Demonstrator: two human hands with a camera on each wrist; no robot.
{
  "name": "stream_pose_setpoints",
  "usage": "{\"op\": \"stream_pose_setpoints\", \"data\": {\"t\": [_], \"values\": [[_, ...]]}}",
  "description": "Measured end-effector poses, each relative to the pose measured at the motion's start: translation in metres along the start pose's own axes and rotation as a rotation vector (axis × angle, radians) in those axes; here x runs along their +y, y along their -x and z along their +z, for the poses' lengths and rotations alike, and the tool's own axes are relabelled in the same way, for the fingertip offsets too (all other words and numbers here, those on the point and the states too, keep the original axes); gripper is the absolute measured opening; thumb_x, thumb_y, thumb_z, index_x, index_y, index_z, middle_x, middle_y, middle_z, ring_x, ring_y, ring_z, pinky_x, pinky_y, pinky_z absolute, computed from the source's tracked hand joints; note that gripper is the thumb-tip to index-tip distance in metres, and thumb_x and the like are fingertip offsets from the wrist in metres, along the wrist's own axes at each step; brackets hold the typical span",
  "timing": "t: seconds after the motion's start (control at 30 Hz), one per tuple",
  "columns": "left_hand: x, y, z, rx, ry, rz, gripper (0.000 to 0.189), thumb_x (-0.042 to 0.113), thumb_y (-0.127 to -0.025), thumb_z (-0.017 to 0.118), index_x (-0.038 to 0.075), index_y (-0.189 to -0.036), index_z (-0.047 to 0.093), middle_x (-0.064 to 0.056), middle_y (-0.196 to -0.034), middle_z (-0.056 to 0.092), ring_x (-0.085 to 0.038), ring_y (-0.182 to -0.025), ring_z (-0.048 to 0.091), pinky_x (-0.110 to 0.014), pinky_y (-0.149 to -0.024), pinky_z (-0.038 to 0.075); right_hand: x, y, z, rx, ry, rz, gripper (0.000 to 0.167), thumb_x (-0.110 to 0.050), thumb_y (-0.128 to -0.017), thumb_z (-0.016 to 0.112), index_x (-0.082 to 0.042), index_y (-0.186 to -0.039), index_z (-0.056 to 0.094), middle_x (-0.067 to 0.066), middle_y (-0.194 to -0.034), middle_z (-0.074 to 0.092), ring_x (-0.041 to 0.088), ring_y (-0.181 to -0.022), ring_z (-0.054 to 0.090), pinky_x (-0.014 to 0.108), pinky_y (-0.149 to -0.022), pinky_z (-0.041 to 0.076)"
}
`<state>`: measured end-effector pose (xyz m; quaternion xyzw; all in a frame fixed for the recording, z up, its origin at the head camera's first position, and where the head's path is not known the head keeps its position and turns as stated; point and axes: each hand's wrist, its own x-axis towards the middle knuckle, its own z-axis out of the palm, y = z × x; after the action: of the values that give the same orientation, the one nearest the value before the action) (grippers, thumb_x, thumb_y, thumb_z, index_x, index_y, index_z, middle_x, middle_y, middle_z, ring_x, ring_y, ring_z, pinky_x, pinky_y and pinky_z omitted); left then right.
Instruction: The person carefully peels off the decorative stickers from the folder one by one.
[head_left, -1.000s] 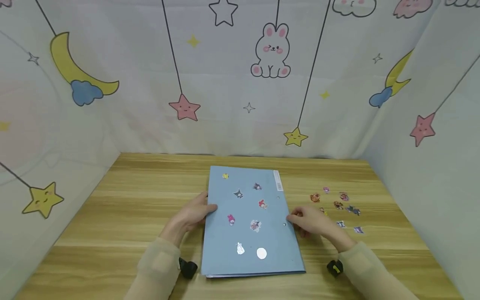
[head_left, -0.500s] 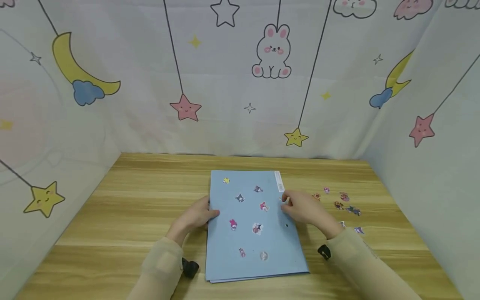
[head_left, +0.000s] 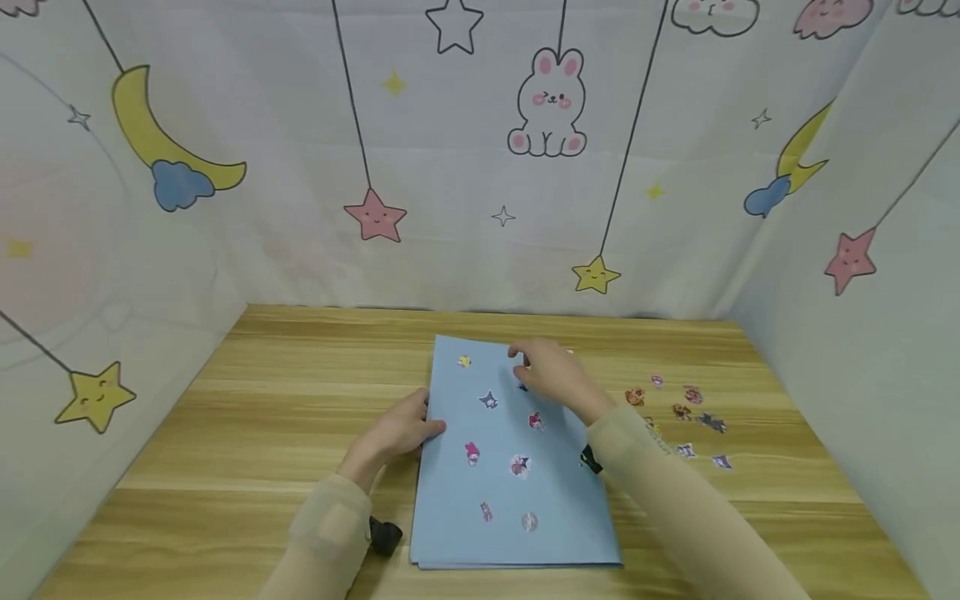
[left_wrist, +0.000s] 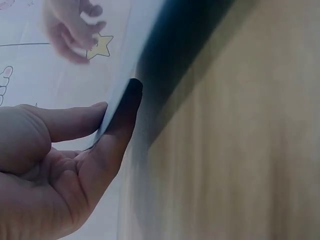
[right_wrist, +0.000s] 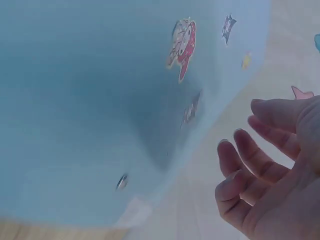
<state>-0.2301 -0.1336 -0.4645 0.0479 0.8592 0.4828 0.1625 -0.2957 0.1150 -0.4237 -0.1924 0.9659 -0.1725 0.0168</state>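
A light blue folder (head_left: pixel 450 492) with several small cartoon stickers lies in the middle of the table in the head view. My left hand (head_left: pixel 396 432) pinches its left edge, thumb on top and fingers underneath; the left wrist view shows the folder's edge (left_wrist: pixel 112 107) between them. My right hand (head_left: pixel 555 373) hovers over the folder's upper part, fingers loosely curled, and hides a sticker there. In the right wrist view that hand (right_wrist: pixel 280 170) holds nothing and is apart from the cover. A red-hooded sticker (right_wrist: pixel 186 45) shows on the cover.
Several loose stickers (head_left: pixel 681 412) are scattered on the wooden table (head_left: pixel 300 367) right of the folder. White fabric walls (head_left: pixel 450 267) printed with stars, moons and a rabbit stand behind and at both sides.
My right hand has moved from the folder's right edge up and left over its upper part. The left hand keeps its grip; the folder has shifted slightly.
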Motion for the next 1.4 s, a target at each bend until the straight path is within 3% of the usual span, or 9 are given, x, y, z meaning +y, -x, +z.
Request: {"op": "stream_pose_setpoints", "data": {"t": [0.23,0.4,0.5,0.67,0.9,1.07,1.27,1.4], "values": [[0.003,0.002,0.001,-0.016,0.026,-0.002,0.055,0.005,-0.097,0.059,-0.004,-0.145,0.033,-0.019,-0.104,0.062,-0.022,-0.075,0.063,-0.035,-0.062,0.052,-0.019,-0.03,0.026,0.008,0.066,-0.071,0.036,-0.019,-0.096,0.063,-0.019,-0.132,0.063,0.003,-0.116,0.066,0.017,-0.098,0.06,0.036,-0.084,0.051],[0.002,0.001,0.005,-0.06,0.031,-0.002,0.048,0.003,-0.097,0.058,-0.008,-0.139,0.038,-0.016,-0.097,0.062,-0.022,-0.075,0.063,-0.035,-0.061,0.053,-0.025,-0.041,0.04,-0.022,0.067,-0.085,0.034,-0.019,-0.095,0.065,-0.018,-0.129,0.065,0.002,-0.106,0.065,0.014,-0.088,0.057,0.033,-0.076,0.05],[0.003,0.001,0.006,-0.07,-0.008,-0.02,0.044,0.004,-0.096,0.059,-0.01,-0.134,0.041,-0.016,-0.097,0.059,-0.023,-0.076,0.061,-0.034,-0.061,0.051,-0.027,-0.043,0.045,-0.061,0.064,-0.084,0.033,-0.018,-0.094,0.067,-0.016,-0.127,0.066,0.002,-0.104,0.065,0.013,-0.086,0.056,0.031,-0.075,0.05],[0.003,0.0,0.006,-0.064,-0.037,-0.028,0.053,0.005,-0.095,0.061,-0.012,-0.139,0.037,-0.017,-0.098,0.059,-0.022,-0.077,0.061,-0.034,-0.062,0.052,-0.028,-0.043,0.049,-0.101,0.03,-0.07,0.029,-0.014,-0.094,0.067,-0.014,-0.123,0.068,0.002,-0.103,0.064,0.014,-0.086,0.056,0.031,-0.076,0.049],[0.003,0.001,0.005,-0.069,-0.021,-0.029,0.051,0.004,-0.095,0.061,-0.012,-0.137,0.038,-0.017,-0.095,0.061,-0.023,-0.076,0.063,-0.035,-0.063,0.053,-0.03,-0.045,0.053,-0.113,0.025,-0.088,0.026,-0.009,-0.093,0.066,-0.011,-0.118,0.071,0.003,-0.106,0.066,0.016,-0.093,0.058,0.032,-0.083,0.05],[0.002,0.001,0.006,-0.065,-0.032,-0.033,0.052,0.004,-0.094,0.062,-0.013,-0.137,0.039,-0.017,-0.098,0.06,-0.023,-0.078,0.062,-0.035,-0.064,0.053,-0.03,-0.047,0.057,-0.111,0.027,-0.102,0.018,-0.005,-0.092,0.065,-0.01,-0.108,0.072,0.003,-0.099,0.064,0.017,-0.09,0.057,0.033,-0.08,0.049],[0.001,0.0,0.006,-0.065,-0.024,-0.037,0.044,0.004,-0.094,0.061,-0.011,-0.132,0.044,-0.015,-0.094,0.06,-0.023,-0.077,0.062,-0.035,-0.063,0.053,-0.031,-0.049,0.059,-0.118,0.036,-0.105,0.031,-0.002,-0.092,0.061,-0.01,-0.121,0.069,0.007,-0.116,0.065,0.021,-0.109,0.059,0.036,-0.092,0.048],[-0.001,-0.001,0.005,-0.062,-0.033,-0.039,0.04,0.004,-0.093,0.063,-0.011,-0.128,0.048,-0.015,-0.094,0.06,-0.023,-0.077,0.063,-0.035,-0.063,0.054,-0.033,-0.048,0.059,-0.126,0.033,-0.115,0.031,0.0,-0.092,0.059,-0.01,-0.119,0.07,0.008,-0.119,0.065,0.024,-0.117,0.056,0.037,-0.097,0.046]]}}
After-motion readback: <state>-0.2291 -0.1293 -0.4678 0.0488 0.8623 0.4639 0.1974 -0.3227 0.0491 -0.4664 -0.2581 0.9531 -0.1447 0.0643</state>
